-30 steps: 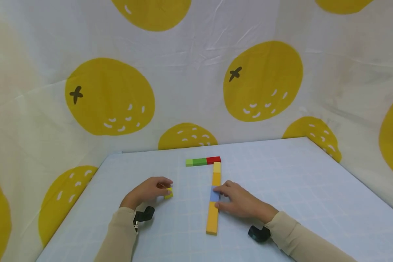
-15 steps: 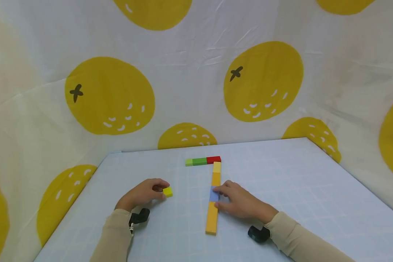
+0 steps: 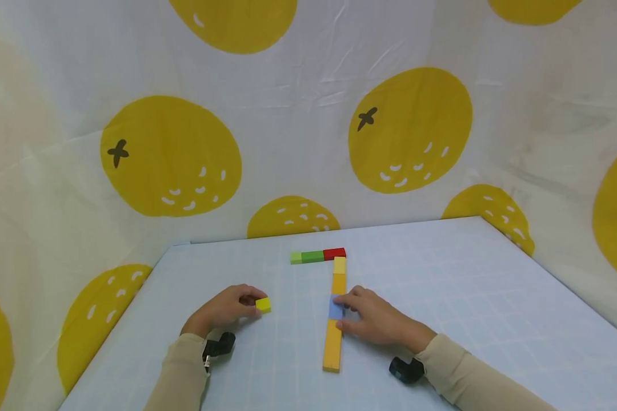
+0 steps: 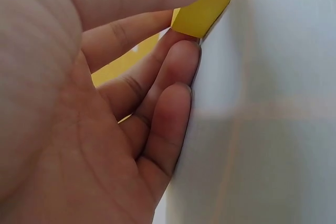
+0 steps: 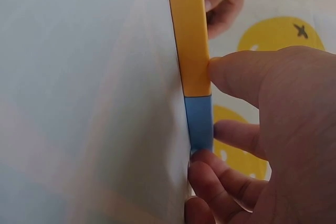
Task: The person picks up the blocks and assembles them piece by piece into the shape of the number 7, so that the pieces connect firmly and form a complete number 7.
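Note:
My left hand (image 3: 226, 309) pinches a small yellow block (image 3: 264, 305) between thumb and fingers, low over the table to the left of a row of blocks. In the left wrist view the thumb covers part of this yellow block (image 4: 202, 14). My right hand (image 3: 379, 321) rests its fingertips on the row from the right side. Its thumb touches the long orange block (image 3: 332, 349), and the index finger touches the blue block (image 3: 335, 311). Beyond the blue one, a second orange block (image 3: 339, 283) and a pale yellow block (image 3: 340, 265) continue the row.
A crosswise row lies at the far end: a light green block (image 3: 296, 258), a green block (image 3: 312, 257) and a red block (image 3: 334, 253) close to the pale yellow one. A white curtain (image 3: 298, 137) printed with yellow fruit hangs behind the pale checked tabletop (image 3: 442, 274).
My left hand has shifted slightly left around the yellow block, leaving more of the block's top showing. The right hand and the rows of blocks have stayed in place.

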`<state>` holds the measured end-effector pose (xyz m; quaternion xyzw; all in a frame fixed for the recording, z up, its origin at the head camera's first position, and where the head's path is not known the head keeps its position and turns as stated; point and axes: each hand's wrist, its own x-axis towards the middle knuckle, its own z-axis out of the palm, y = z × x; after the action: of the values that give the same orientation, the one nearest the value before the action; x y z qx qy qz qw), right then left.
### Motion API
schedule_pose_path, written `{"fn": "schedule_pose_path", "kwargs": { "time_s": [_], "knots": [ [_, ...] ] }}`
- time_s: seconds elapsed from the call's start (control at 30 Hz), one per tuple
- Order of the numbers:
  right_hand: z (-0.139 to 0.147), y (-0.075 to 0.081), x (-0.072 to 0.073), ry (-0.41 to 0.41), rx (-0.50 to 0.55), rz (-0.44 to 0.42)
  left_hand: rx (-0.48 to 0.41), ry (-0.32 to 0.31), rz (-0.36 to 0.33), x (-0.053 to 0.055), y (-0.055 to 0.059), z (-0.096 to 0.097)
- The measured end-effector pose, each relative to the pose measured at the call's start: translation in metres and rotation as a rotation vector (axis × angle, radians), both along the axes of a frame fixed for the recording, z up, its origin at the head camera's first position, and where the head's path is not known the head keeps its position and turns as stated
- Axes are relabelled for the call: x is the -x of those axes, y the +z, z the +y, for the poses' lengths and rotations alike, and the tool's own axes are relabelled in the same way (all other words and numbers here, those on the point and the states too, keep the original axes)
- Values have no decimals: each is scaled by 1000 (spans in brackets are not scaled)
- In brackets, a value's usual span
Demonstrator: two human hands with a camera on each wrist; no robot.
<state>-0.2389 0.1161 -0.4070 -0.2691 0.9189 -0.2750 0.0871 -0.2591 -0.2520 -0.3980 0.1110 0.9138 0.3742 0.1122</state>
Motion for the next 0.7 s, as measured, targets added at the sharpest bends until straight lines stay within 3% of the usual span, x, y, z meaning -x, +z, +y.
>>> {"fn": "schedule_pose_path", "kwargs": {
  "time_s": [0.7],
  "knots": [
    [-1,1,-4,-1,3,14,-51,111,18,5,-2,4]
  ]
}}
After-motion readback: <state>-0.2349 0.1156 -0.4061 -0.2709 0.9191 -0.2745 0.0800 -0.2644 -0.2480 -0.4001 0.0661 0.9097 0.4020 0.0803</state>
